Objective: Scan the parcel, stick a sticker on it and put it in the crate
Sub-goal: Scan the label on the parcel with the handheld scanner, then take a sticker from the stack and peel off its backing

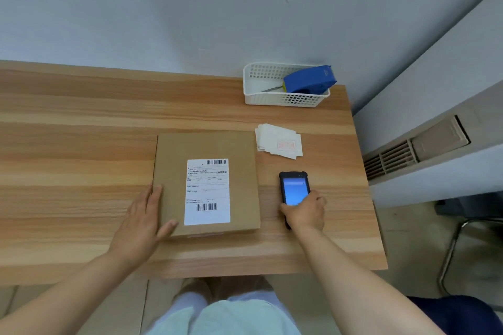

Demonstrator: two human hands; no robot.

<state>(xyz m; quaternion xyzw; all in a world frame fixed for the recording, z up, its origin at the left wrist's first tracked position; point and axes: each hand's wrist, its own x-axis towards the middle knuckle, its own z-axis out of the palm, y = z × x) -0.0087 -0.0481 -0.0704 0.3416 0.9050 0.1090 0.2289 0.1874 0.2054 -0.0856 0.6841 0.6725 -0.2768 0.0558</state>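
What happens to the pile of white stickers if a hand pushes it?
The white stickers are thin sheets already fanned unevenly, so they would probably slide apart, not move together. They look light and floppy. The wooden table looks smooth, so they may skid easily.

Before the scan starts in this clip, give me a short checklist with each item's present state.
1. Parcel lies flat on the table, shipping label facing up: ok.
2. Label barcodes uncovered: ok, both the upper and lower codes show.
3. Left hand steadies the parcel: ok, it rests at the near left corner, clear of the label.
4. Scanner in the right hand, screen lit: ok, fingers wrapped round its lower end.
5. Scanner aimed at a barcode: not ok, it sits beside the parcel.
6. Stickers within reach: ok, stacked beyond the scanner.
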